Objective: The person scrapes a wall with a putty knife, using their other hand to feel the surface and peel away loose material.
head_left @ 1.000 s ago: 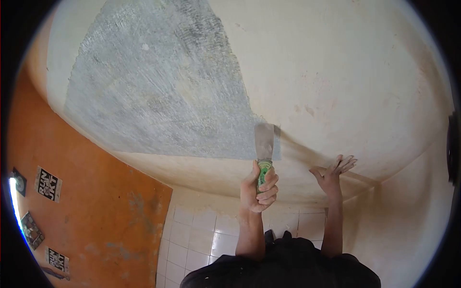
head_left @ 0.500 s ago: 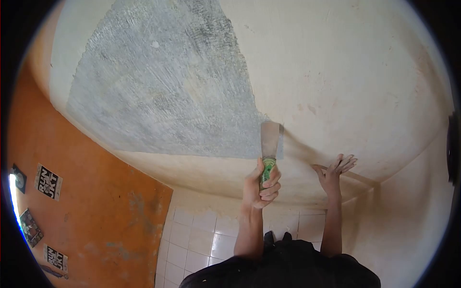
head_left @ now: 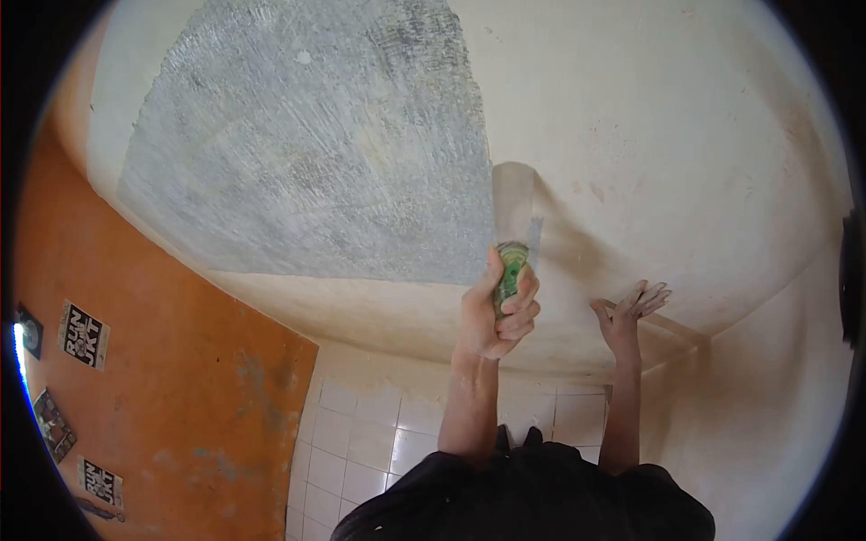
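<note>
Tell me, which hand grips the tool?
The left hand: its fingers wrap the green-handled metal scraper, while the right hand rests open and empty against the cream ceiling.

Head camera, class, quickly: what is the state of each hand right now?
Left hand: closed on the green-handled scraper, blade against the ceiling.
Right hand: open, fingers spread on the ceiling, holding nothing.

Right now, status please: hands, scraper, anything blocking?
Left hand shut on scraper, blade on ceiling beside grey patch. Right hand open, flat on ceiling. Nothing in blade's path.
</note>
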A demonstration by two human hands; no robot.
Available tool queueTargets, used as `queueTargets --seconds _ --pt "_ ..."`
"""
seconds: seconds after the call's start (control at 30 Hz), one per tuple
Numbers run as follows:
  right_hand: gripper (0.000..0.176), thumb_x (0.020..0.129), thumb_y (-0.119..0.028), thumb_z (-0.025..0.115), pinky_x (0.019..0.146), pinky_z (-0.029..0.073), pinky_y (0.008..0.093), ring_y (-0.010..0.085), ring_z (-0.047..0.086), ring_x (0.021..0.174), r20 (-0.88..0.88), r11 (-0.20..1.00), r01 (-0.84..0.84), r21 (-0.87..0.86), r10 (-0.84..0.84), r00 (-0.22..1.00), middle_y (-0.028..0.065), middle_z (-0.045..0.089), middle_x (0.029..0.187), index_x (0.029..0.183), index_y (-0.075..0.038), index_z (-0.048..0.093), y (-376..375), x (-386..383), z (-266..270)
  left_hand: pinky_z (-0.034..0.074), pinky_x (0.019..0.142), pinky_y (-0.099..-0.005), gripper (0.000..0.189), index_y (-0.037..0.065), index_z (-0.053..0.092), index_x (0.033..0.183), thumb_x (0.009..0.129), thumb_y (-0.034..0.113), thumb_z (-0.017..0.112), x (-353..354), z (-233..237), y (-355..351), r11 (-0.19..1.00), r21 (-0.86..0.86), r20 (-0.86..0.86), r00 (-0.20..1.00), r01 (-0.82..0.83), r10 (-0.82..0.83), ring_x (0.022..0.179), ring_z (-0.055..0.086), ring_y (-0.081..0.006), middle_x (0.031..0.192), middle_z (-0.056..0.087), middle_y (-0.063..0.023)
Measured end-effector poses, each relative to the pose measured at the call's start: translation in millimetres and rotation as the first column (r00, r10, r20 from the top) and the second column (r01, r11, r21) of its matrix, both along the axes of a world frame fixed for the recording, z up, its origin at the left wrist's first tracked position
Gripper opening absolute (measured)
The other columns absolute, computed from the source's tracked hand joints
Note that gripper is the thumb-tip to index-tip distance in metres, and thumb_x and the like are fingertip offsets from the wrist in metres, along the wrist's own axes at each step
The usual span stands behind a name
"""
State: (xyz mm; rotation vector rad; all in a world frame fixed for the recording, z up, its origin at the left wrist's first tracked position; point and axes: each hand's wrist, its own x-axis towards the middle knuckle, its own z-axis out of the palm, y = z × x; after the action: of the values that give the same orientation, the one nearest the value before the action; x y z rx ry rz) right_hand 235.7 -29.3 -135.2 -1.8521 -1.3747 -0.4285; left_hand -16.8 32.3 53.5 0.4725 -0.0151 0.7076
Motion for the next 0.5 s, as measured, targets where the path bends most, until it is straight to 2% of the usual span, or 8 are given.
queueTargets --seconds 0.07,0.13,0.2,0.23,0.27,0.33,0.43,0.5 --pt "0.109 0.082 -0.042 0.067 0.098 -0.014 0.0661 0.0521 -0.030 0.128 0.026 1.000 -0.002 0.019 0.001 1.000 0.0388 -0.025 0.139 0.144 -0.006 -0.016 3 -2 4 0.015 0.030 -0.0179 0.053 0.004 0.047 0.081 0.097 0.052 0.031 -8 -15 -3 0.999 -0.040 -0.026 1.000 -0.014 0.013 0.037 0.022 -0.0038 0.056 0.033 0.0028" --pt "0.110 0.082 -0.043 0.067 0.098 -0.014 0.0663 0.0522 -0.030 0.128 0.064 0.999 -0.001 0.034 -0.002 0.998 0.0387 -0.025 0.139 0.143 -0.005 -0.016 3 1 3 0.015 0.030 -0.0180 0.054 0.004 0.047 0.080 0.097 0.052 0.030 -15 -45 -9 0.996 -0.094 -0.050 0.999 0.008 -0.013 0.037 0.022 -0.0037 0.056 0.033 0.0028" --pt "0.111 0.081 -0.043 0.067 0.098 -0.014 0.0664 0.0523 -0.030 0.128 0.097 0.999 -0.003 0.033 0.000 0.995 0.0385 -0.026 0.139 0.143 -0.005 -0.017 6 3 5 0.015 0.030 -0.0179 0.055 0.004 0.047 0.080 0.096 0.053 0.029 -14 -58 -12 0.987 -0.144 0.020 0.997 0.077 -0.075 0.037 0.022 -0.0036 0.055 0.033 0.0029" --pt "0.112 0.081 -0.044 0.067 0.098 -0.014 0.0664 0.0523 -0.030 0.128 0.086 0.999 0.009 0.037 -0.012 0.996 0.0384 -0.026 0.139 0.143 -0.004 -0.017 6 2 6 0.015 0.030 -0.0177 0.051 0.006 0.044 0.077 0.098 0.050 0.028 -9 -33 -12 0.997 -0.077 -0.107 0.994 -0.022 0.014 0.037 0.022 -0.0033 0.054 0.032 0.0044" --pt "0.112 0.081 -0.045 0.067 0.098 -0.014 0.0665 0.0524 -0.030 0.128 0.072 0.999 0.014 0.035 -0.016 0.997 0.0382 -0.026 0.139 0.143 -0.004 -0.017 5 -1 4 0.015 0.030 -0.0177 0.051 0.006 0.044 0.077 0.098 0.050 0.028 -1 -12 -6 0.995 -0.094 -0.111 0.993 -0.035 0.024 0.037 0.022 -0.0033 0.054 0.032 0.0044" --pt "0.113 0.081 -0.046 0.067 0.098 -0.014 0.0665 0.0525 -0.030 0.128 0.048 1.000 0.025 -0.013 -0.024 0.999 0.0388 -0.026 0.139 0.143 -0.004 -0.018 3 -4 0 0.016 0.031 -0.0173 0.056 0.004 0.047 0.081 0.096 0.055 0.029 11 15 7 0.996 0.086 -0.060 0.998 0.004 0.001 0.038 0.022 -0.0036 0.056 0.033 0.0031" --pt "0.114 0.081 -0.047 0.067 0.098 -0.014 0.0666 0.0528 -0.030 0.128 0.045 0.999 0.034 -0.016 -0.034 0.998 0.0400 -0.027 0.138 0.143 -0.004 -0.019 4 0 0 0.017 0.031 -0.0174 0.055 0.004 0.047 0.081 0.096 0.054 0.029 11 21 0 0.997 0.068 -0.077 0.996 -0.030 0.036 0.038 0.022 -0.0035 0.056 0.033 0.0031" --pt "0.114 0.081 -0.047 0.067 0.098 -0.014 0.0666 0.0529 -0.031 0.127 0.050 1.000 0.018 0.008 -0.018 0.999 0.0406 -0.027 0.137 0.143 -0.005 -0.019 4 0 1 0.016 0.031 -0.0174 0.055 0.004 0.047 0.081 0.096 0.053 0.029 -2 -16 -7 0.999 -0.003 -0.091 0.995 -0.047 0.046 0.037 0.021 -0.0035 0.056 0.033 0.0031"
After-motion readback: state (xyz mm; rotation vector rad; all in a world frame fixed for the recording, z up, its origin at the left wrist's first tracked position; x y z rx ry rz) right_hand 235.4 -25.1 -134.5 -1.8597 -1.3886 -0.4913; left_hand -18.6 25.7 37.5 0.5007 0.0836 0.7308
